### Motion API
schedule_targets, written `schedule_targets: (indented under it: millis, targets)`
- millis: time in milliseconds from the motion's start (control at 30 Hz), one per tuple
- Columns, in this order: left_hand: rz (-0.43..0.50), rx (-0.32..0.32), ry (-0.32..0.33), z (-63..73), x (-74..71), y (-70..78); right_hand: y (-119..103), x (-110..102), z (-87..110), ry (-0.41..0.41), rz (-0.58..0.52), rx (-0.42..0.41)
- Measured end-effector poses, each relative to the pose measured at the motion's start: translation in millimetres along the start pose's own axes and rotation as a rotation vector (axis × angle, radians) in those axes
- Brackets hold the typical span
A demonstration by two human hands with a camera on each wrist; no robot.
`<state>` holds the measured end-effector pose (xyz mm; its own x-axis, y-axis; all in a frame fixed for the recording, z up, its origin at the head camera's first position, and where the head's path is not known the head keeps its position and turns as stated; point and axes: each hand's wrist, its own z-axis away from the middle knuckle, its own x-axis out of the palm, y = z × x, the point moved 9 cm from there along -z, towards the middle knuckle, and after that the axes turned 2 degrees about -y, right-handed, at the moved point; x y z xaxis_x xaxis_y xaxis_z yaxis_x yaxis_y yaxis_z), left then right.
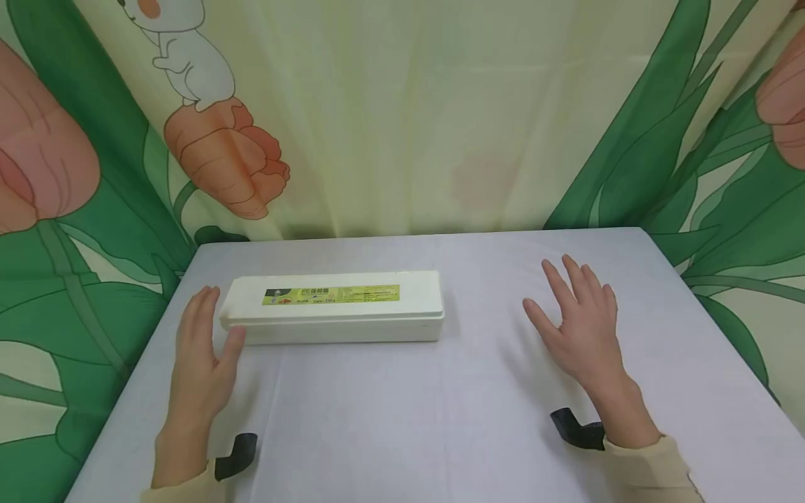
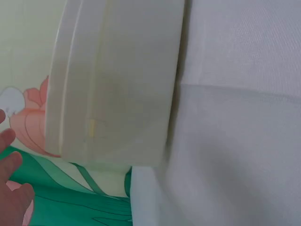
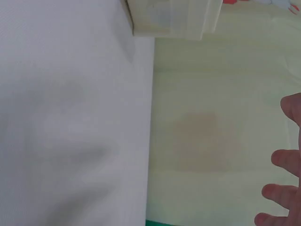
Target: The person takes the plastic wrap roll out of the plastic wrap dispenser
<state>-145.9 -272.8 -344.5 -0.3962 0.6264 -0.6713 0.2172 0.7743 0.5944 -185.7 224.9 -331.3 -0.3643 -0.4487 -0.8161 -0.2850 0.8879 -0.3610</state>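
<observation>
A long white box [image 1: 352, 330] of PE cling film lies lengthwise across the table, its lid on and a yellow-green label [image 1: 330, 295] along the top. At its left end is my left hand [image 1: 202, 363], fingers straight, the thumb overlapping the box's front corner in the head view. My right hand [image 1: 581, 328] hovers to the right of the box, well apart from it, fingers spread and holding nothing. In the left wrist view the front wall of the box [image 2: 131, 84] fills the upper middle. Only one end of the box [image 3: 162, 19] shows in the right wrist view.
A white cloth covers the table [image 1: 371, 419]. Behind it hangs a curtain [image 1: 402, 126] printed with a rabbit, a carrot, leaves and tulips. A black strap piece [image 1: 236, 455] sits at the left wrist and another black piece [image 1: 577, 429] at the right.
</observation>
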Motion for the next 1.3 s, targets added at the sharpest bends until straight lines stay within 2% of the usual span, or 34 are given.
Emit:
schedule_targets:
  millis: [300,633,1100,1300]
  targets:
    - [0.079,-0.037,0.063,0.1,-0.7,-18.6,-33,18,-20.3,-0.038,-0.071,-0.057]
    - [0.137,-0.106,0.105,0.1,-1.8,-34.7,-59,36,-34.7,-0.062,-0.13,-0.114]
    - [0.235,-0.236,0.107,2.6,8.4,-51.2,-77,51,-44.0,-0.101,-0.141,-0.151]
    - [0.303,-0.259,0.112,2.0,12.6,-56.0,-87,54,-48.0,-0.086,-0.158,-0.201]
